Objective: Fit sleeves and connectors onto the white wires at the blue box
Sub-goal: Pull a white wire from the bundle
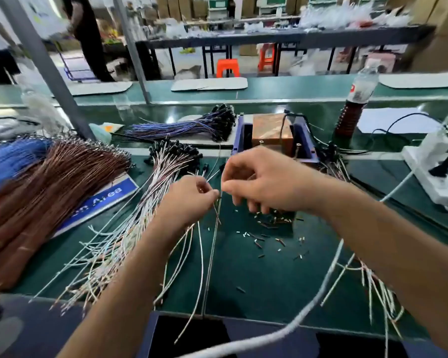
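Observation:
My left hand (189, 196) pinches thin white wires (212, 254) that hang down toward me over the green mat. My right hand (259, 180) meets it fingertip to fingertip and pinches a small dark piece at the wire ends; what the piece is cannot be made out. A fan of white wires with black connectors (163, 174) lies left of my hands. Small loose sleeves and connectors (267, 228) are scattered on the mat under my right hand. The blue box (238, 135), holding a copper-coloured block, stands just behind my hands.
Thick bundles of brown wires (49, 187) and blue wires (8, 156) lie at the left. A blue-purple wire bundle (181, 126) sits behind. A drink bottle (354, 104), a white power strip (429, 171) and more white wires (378, 288) are at the right.

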Motion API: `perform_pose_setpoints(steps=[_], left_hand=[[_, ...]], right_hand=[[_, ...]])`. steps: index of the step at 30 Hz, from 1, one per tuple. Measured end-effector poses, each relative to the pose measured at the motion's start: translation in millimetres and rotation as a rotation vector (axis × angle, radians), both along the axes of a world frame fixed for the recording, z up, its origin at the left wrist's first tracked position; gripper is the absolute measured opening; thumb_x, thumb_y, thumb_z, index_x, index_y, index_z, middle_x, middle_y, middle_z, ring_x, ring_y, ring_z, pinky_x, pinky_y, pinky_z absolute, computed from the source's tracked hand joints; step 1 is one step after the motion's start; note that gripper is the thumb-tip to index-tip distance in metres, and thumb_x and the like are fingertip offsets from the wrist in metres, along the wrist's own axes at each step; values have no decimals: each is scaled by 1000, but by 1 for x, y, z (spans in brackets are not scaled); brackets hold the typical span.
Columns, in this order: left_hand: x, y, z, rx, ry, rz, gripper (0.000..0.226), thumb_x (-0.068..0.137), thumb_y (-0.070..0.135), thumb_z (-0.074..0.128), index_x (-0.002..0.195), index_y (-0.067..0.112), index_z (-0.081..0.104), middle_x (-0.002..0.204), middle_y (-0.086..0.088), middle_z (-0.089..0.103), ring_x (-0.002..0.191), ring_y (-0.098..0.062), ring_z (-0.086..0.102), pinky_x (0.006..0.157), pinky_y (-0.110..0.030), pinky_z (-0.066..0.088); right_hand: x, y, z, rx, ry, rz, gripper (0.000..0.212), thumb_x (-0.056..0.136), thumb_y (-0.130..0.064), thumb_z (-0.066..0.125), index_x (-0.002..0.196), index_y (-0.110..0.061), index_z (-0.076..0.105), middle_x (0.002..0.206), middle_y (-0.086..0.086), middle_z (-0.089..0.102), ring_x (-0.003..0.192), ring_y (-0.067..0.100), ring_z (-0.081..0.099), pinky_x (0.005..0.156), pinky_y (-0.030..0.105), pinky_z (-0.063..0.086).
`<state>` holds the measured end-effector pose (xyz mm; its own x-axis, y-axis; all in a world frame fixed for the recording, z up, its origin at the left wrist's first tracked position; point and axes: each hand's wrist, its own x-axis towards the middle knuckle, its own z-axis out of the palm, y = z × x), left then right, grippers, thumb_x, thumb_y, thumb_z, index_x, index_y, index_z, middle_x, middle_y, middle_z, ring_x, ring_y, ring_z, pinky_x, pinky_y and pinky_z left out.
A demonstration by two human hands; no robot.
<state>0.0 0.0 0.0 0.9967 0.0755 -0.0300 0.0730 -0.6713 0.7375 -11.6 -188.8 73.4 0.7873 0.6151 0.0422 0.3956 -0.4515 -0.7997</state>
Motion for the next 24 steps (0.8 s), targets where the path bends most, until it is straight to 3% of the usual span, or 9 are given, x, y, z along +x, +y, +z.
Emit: perform_pose_setpoints(steps=[2,4,9,13,15,17,20,22,24], left_hand=[[29,0,-10,395,-61,145,21,92,38,69,95,17,67,98,-9,70,94,-30,66,81,-38,52],[56,-2,-23,578,-76,175,33,95,37,66,116,13,60,117,-16,60,112,-36,59,89,-42,48],[105,3,-47,714,-123,125,26,104,26,50,125,14,60,128,-21,50,120,-39,47,98,-43,40],[125,15,-44,704,-146,170,27,104,32,53,120,13,66,127,-21,59,123,-38,49,103,-43,35],[130,22,-35,458,-124,244,25,104,30,54,114,11,68,121,-19,67,121,-37,56,103,-42,40],[131,23,-22,-37,-127,299,17,103,18,55,95,9,67,101,-16,70,100,-32,65,93,-44,51],[121,16,4,-940,-140,375,30,106,10,48,77,12,54,69,-6,56,51,-16,56,52,-28,50],[116,17,25,-1289,-154,391,34,110,22,42,79,12,52,65,-4,54,45,-14,50,44,-21,43],[113,21,46,-1521,-236,329,36,112,24,38,81,11,52,67,-5,53,53,-15,50,47,-24,45]], right_hand=[[25,25,-15,-266,13,-108,16,104,-13,57,97,-10,71,83,11,76,61,24,73,51,31,61],[43,48,-37,-394,111,-140,23,103,-5,48,100,-5,71,86,17,76,63,27,75,55,35,65],[68,72,-71,-424,148,-204,20,95,6,45,87,-8,55,82,23,71,64,39,76,60,52,65],[78,81,-83,-280,90,-307,11,89,2,51,87,-2,62,74,21,71,62,39,74,59,51,64],[80,88,-84,-151,45,-389,11,94,-6,54,97,-4,65,86,18,72,77,36,73,70,44,62],[80,96,-84,10,-20,-437,15,101,-13,54,111,-7,63,104,14,71,97,32,68,81,39,54],[74,108,-77,221,-40,-406,23,108,-19,53,125,-5,58,118,13,68,109,30,64,97,49,51],[74,111,-67,379,21,-399,23,109,-20,53,124,-3,58,114,13,69,106,27,66,97,53,52],[78,109,-55,504,80,-409,21,109,-21,54,121,-3,57,107,12,69,97,26,67,94,57,55]])
